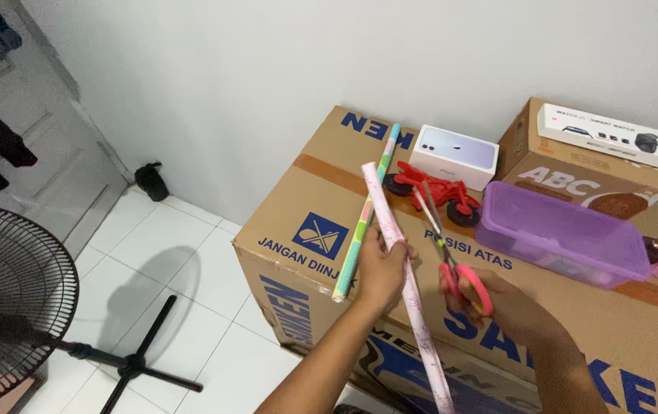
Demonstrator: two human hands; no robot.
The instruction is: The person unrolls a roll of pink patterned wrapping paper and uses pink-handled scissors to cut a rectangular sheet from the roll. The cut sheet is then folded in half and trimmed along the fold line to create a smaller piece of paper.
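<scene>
My left hand (379, 268) grips a long pink roll of wrapping paper (402, 261) near its upper third, holding it slanted over a large cardboard box (298, 215). In my right hand (498, 303) is a pair of scissors with pink-red handles (455, 261), blades pointing up and away, just right of the roll. A second roll, green and blue patterned (363, 215), lies on the box top to the left of my left hand.
On the box stand a red toy motorcycle (436, 192), a white phone box (455, 153), a purple plastic tub (567, 234), and a brown carton (574, 172) with a white watch box (613, 136). A standing fan (14, 299) occupies the tiled floor at left.
</scene>
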